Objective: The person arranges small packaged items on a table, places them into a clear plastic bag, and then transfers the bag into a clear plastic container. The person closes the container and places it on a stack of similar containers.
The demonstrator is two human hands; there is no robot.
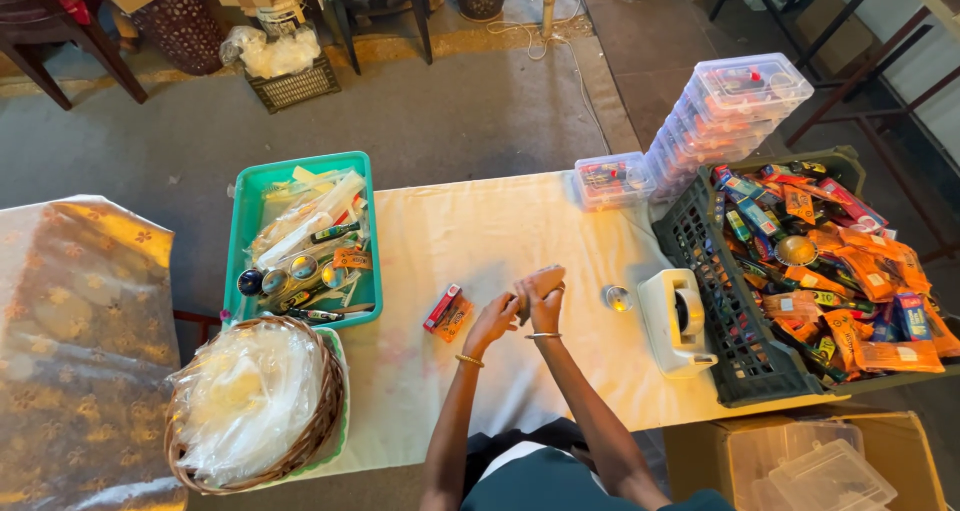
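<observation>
- A wicker basket [250,403] of clear bags is seen at the left edge of the table [480,231], behind it a teal tray [243,233] of small items.
- A small red packet [442,308] lies just left of the hands.
- The left hand [493,321] and right hand [541,293] are pressed together above the cloth, fingers curled; whether anything is pinched cannot be told.
- A white tape dispenser [677,321] and a dark crate [722,301] of orange sachets are found to the right.

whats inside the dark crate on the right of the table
The dark crate is heaped with small packets, mostly orange, some blue and green, and one round metal tin. Whatever lies beneath the top layer is covered.
</observation>
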